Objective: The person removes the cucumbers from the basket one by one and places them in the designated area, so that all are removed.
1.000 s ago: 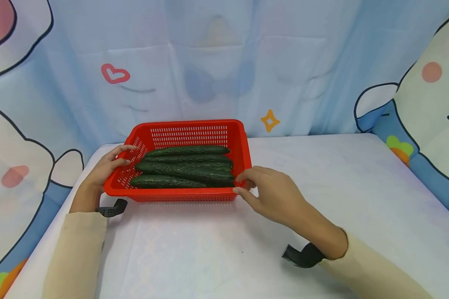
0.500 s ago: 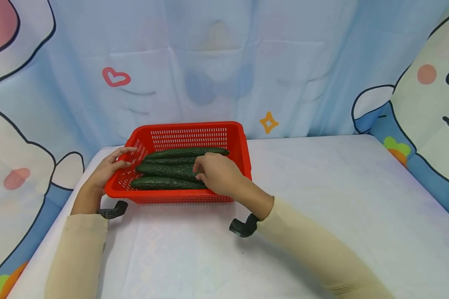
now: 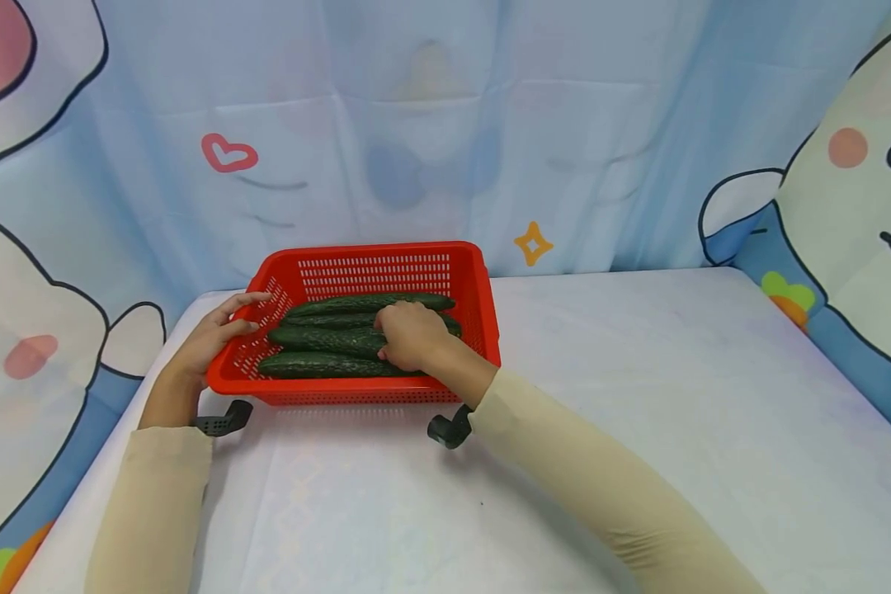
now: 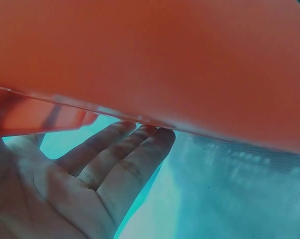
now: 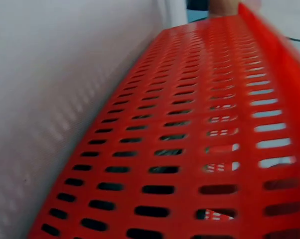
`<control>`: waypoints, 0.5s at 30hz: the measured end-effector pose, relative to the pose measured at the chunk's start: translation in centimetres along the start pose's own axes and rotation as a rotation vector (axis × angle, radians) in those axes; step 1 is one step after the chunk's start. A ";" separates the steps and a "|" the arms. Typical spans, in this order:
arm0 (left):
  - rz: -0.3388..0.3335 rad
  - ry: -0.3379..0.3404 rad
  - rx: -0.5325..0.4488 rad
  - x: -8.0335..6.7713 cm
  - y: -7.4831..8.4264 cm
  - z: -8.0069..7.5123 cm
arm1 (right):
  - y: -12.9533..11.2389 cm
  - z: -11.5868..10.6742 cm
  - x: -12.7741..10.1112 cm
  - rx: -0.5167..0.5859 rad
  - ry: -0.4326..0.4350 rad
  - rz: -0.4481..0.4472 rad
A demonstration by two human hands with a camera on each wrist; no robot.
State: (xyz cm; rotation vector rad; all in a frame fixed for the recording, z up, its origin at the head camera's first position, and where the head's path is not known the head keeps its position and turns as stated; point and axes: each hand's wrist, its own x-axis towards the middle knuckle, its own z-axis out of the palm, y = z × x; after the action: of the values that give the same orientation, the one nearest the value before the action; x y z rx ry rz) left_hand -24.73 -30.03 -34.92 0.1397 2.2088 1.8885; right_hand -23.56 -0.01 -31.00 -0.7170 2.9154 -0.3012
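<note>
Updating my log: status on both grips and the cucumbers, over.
Left grip holds red basket by left rim. Right grip over cucumbers inside, hold unclear. No obstruction visible.

One basket [image 3: 356, 393], at least four cucumbers [image 3: 327, 339], two hands [image 3: 209, 340] [image 3: 413, 337], two sleeves [image 3: 152, 503] [image 3: 601, 487], two wrist cameras [image 3: 226, 418] [image 3: 450, 428], one table [image 3: 341, 511]

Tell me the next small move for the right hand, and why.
Probably firm the right hand round the cucumber beneath it: its fingers are already down on the pile, though their grip is hidden, and the left hand touches the left end of the basket, which may help steady it.
</note>
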 end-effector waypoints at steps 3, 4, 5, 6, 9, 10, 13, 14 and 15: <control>0.008 0.002 0.004 0.1 0.0 0.1 | 0.3 0.4 0.3 0.027 -0.016 0.025; 0.012 0.003 0.007 0.0 0.0 0.1 | 0.4 0.5 0.4 0.032 -0.021 0.032; 0.015 0.003 0.010 0.0 0.1 0.1 | 0.5 0.5 0.5 0.037 -0.024 0.039; 0.017 0.005 0.013 0.0 0.1 0.1 | 0.5 0.6 0.5 0.039 -0.024 0.045; 0.010 0.018 0.018 0.0 0.1 0.1 | 0.5 0.8 0.6 0.044 -0.023 0.057; 0.005 0.017 0.019 -0.1 0.0 0.1 | 0.5 0.8 0.6 0.042 -0.023 0.058; -0.011 0.019 0.015 -0.1 0.1 0.1 | 0.4 0.9 0.6 0.031 -0.020 0.061; -0.015 0.016 0.017 -0.1 0.1 0.1 | 0.4 0.9 0.6 0.024 -0.021 0.061; -0.018 0.015 0.016 -0.1 0.1 0.1 | 0.4 0.9 0.6 0.015 -0.020 0.059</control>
State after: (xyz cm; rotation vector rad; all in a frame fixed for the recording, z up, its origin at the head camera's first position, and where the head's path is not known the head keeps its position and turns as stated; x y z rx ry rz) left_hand -24.66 -29.91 -34.86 0.1081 2.2282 1.8692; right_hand -24.06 -0.08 -32.03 -0.6274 2.9054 -0.3075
